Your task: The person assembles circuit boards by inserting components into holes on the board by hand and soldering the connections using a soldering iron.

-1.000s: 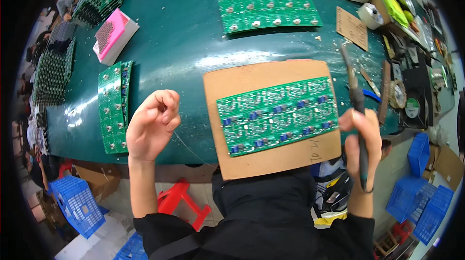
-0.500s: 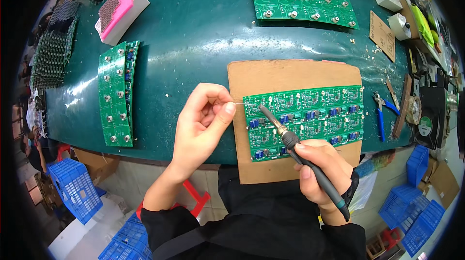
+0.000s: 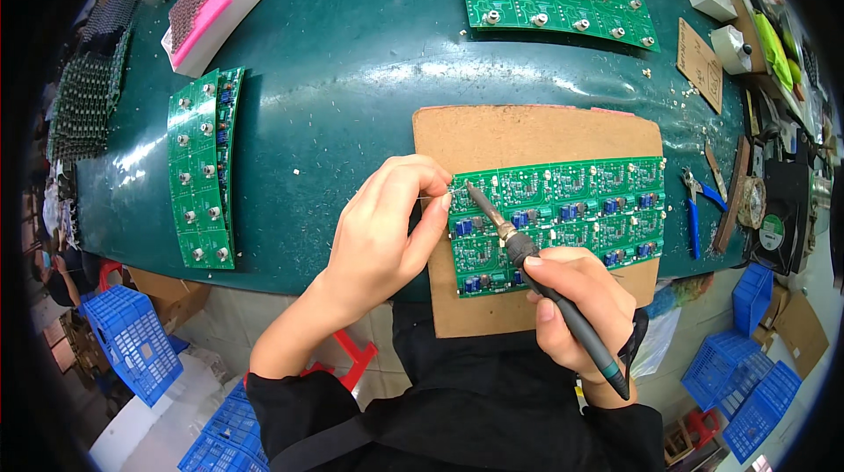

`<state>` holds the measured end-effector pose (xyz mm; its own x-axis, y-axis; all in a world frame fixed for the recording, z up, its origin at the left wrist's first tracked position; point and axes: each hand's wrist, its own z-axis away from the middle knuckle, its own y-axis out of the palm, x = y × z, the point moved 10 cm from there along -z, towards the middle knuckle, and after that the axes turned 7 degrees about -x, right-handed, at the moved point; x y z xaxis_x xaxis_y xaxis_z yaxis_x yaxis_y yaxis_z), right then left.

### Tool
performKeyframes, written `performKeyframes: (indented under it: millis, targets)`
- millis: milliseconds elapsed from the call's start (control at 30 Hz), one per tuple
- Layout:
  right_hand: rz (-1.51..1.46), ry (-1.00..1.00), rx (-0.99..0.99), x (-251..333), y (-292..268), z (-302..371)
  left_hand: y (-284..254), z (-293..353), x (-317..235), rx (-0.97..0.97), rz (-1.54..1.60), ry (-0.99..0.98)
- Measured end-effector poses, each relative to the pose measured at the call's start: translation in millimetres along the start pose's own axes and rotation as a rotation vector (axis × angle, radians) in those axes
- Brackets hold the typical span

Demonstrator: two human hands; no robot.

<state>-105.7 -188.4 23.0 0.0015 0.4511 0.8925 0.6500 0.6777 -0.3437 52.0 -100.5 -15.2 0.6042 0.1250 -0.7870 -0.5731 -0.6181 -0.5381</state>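
A green circuit board panel (image 3: 576, 228), crowded with small parts and blue capacitors, lies on a sheet of brown cardboard (image 3: 536, 136) in front of me. My right hand (image 3: 587, 307) grips a soldering iron (image 3: 520, 245) like a pen. Its tip rests at the panel's upper left section. At that same corner, my left hand (image 3: 380, 230) pinches thin solder wire between thumb and forefinger, with the fingertips at the panel's left edge. Most of the wire is hidden by the fingers.
More panels with metal connectors lie at the far right (image 3: 554, 2) and left (image 3: 195, 173). A pink-and-white box (image 3: 215, 19) stands far left. Blue-handled cutters (image 3: 694, 208) lie at right, near a tape roll (image 3: 750, 199). Blue crates (image 3: 136, 344) stand below the table.
My left hand has moved right and closer to the panel, its fingertips now at the panel's edge. The iron's tip has shifted slightly up and left. The whole view has shifted a little.
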Motion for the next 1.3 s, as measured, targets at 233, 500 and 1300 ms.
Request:
performKeyframes:
  millis: [233, 500, 1300]
  targets:
    - [0.05, -0.082, 0.045, 10.5, 1.4, -5.9, 6.4, -5.5, -5.2, 0.032, -0.079, 0.061]
    - [0.014, -0.074, 0.027, 5.7, -4.1, -8.1, 4.8, -4.7, -22.9, -0.038, -0.174, 0.233]
    - [0.016, -0.015, -0.049, -6.8, -44.3, -0.4, 6.5, -10.9, -24.4, 0.074, -0.225, 0.069]
